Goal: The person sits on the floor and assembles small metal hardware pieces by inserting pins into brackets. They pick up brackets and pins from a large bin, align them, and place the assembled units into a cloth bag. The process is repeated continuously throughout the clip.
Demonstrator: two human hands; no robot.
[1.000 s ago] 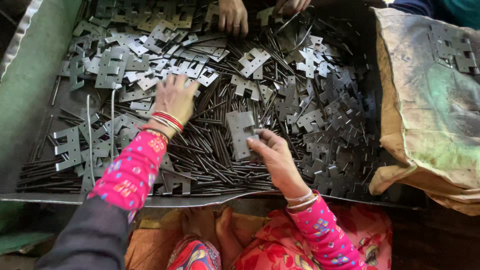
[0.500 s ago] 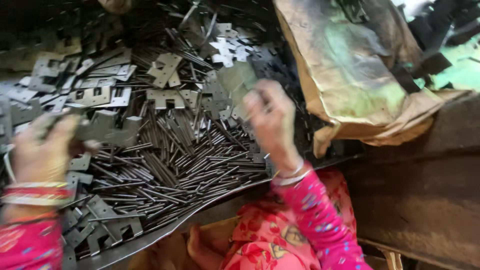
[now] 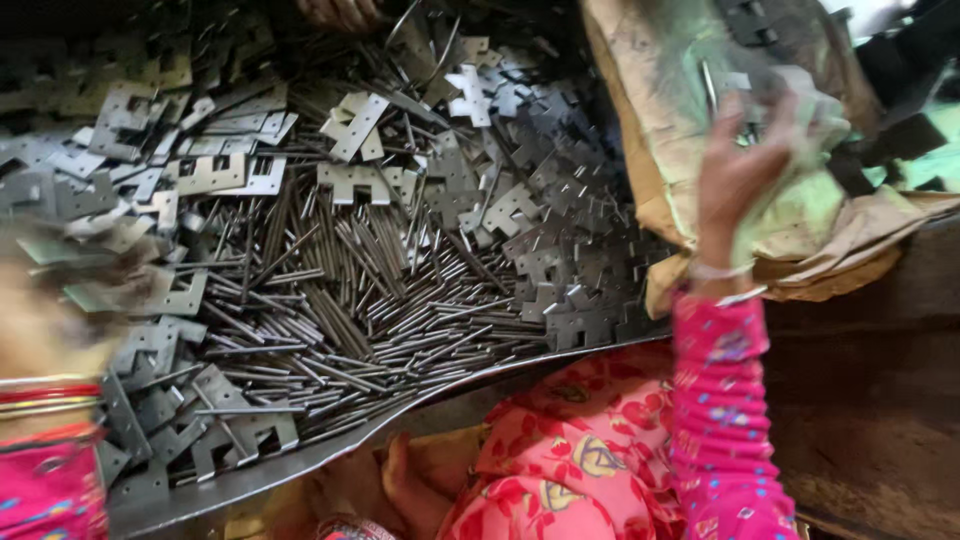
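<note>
My left hand [image 3: 40,330], blurred at the left edge with bangles on the wrist, is closed on a flat grey hinge plate [image 3: 60,250] above the tray's left side. My right hand [image 3: 735,175], in a pink sleeve, is raised over the brown sack [image 3: 640,120] at the right. Motion blur hides whether its fingers hold anything. A pile of thin steel pins [image 3: 380,300] fills the middle of the metal tray [image 3: 300,460]. Several notched hinge plates [image 3: 350,180] lie scattered around the pins.
Another person's hand [image 3: 340,12] reaches into the tray from the far side. The sack holds more dark metal plates [image 3: 750,30]. My lap in red patterned cloth [image 3: 560,450] is below the tray's near rim. Dark ground lies to the right.
My right hand has lifted from the tray and swung right to the sack. My left hand has slid to the left edge. The view has turned to the right.
</note>
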